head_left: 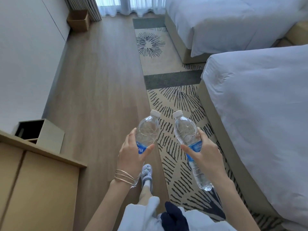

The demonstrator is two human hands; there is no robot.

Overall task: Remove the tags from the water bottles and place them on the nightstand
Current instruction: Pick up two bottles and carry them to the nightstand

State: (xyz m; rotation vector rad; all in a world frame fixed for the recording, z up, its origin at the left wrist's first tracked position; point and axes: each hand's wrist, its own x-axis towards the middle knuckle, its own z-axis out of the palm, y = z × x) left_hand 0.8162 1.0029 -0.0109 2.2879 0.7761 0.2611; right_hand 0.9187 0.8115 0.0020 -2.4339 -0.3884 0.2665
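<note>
- Head view: the left hand wraps the blue label of the left bottle, and the right hand wraps the right bottle.
- Both bottles hang in mid-air, white caps tilted toward each other, probably for carrying.
- Each holds clear water; I see no hang tags.
- Under them lies the patterned rug, just beside the near bed; the nightstand isn't clearly visible.

Soft, cool daylight enters through the sheer curtains at the top edge and spreads evenly over the wooden floor. Shadows are faint and diffuse. The white bedding looks bluish and nearly blown out. Wide-angle distortion bends the wall and bed edges near the frame's borders. Focus is slightly soft overall, with mild compression smearing.
</note>
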